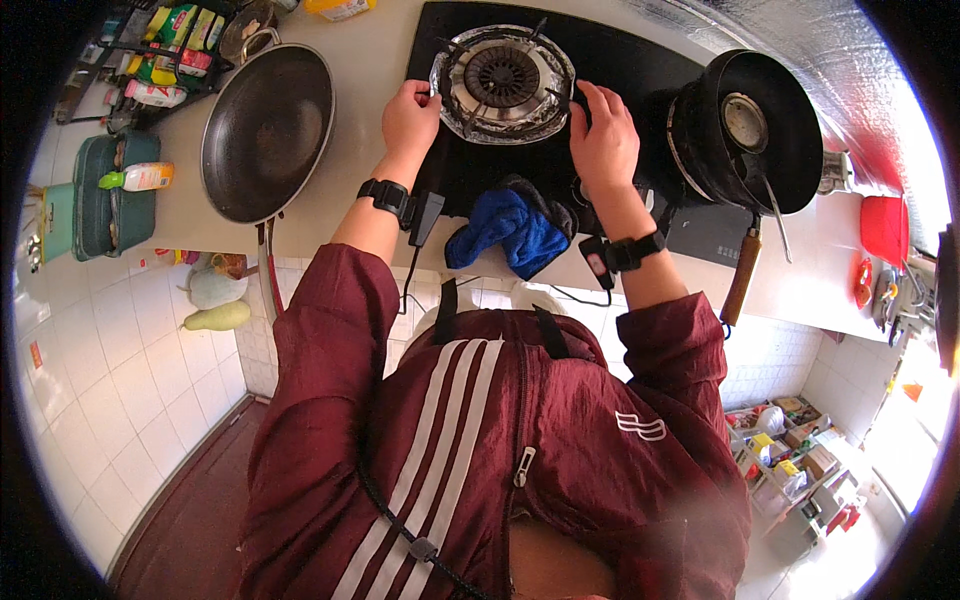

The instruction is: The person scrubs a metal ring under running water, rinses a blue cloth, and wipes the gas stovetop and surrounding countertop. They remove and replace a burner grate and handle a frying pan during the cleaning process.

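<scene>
A round gas burner (pixel 501 73) sits in the black glass cooktop (pixel 495 169), ringed by a crinkled foil liner (pixel 491 137) with dark pan-support prongs. My left hand (pixel 411 120) pinches the left rim of the foil liner between thumb and fingers. At the opposite rim is my right hand (pixel 606 139), its thumb and forefinger around the right edge by a prong; the exact contact there is partly hidden. A blue cloth (pixel 501 229) with a dark grey part lies bunched on the cooktop's front edge, between my forearms.
At left, a frying pan (pixel 268 133) rests on the counter, its handle jutting past the front edge. A black wok (pixel 780 150) holding a ladle (pixel 772 202) stands on the right burner, its wooden handle (pixel 742 277) overhanging. Farther left are a green bin (pixel 94 199) and a bottle rack (pixel 180 64).
</scene>
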Available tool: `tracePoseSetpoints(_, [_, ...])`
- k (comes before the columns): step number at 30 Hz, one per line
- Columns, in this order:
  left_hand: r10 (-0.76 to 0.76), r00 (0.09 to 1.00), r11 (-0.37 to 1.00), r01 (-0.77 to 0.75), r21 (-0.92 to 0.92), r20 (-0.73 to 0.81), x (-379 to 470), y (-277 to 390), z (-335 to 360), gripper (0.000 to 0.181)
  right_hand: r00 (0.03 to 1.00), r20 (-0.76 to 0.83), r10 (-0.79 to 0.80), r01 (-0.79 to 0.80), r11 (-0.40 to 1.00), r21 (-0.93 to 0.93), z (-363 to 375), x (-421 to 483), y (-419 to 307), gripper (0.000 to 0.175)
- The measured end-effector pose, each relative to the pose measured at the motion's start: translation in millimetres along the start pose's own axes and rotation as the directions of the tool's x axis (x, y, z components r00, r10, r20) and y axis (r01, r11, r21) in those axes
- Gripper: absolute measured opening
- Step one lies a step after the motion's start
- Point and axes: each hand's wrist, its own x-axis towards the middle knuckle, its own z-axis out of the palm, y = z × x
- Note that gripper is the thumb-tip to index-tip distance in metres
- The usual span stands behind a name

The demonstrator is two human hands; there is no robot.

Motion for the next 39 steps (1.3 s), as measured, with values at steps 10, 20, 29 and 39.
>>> tracePoseSetpoints(10, [-0.024,0.999,0.999,0.025,-0.031,0.03,9,-13,7,0.026,0.946,0.321,0.052,-0.007,0.99,-0.141,29,5,16,0.018])
tracePoseSetpoints(20, [0.343,0.924,0.939,-0.343,0.031,-0.169,-20,20,-19,0.03,0.899,0.432,0.071,0.029,0.975,-0.22,29,9,10,0.013])
tracePoseSetpoints(29, [0.519,0.849,0.825,-0.529,0.198,0.103,-67,25,-24,0.026,0.883,0.467,0.053,0.082,0.961,-0.264,36,9,12,0.016])
tracePoseSetpoints(39, [0.41,0.876,0.847,-0.469,0.25,0.254,-59,43,-38,0.023,0.862,0.496,0.103,-0.02,0.985,-0.17,28,17,12,0.018])
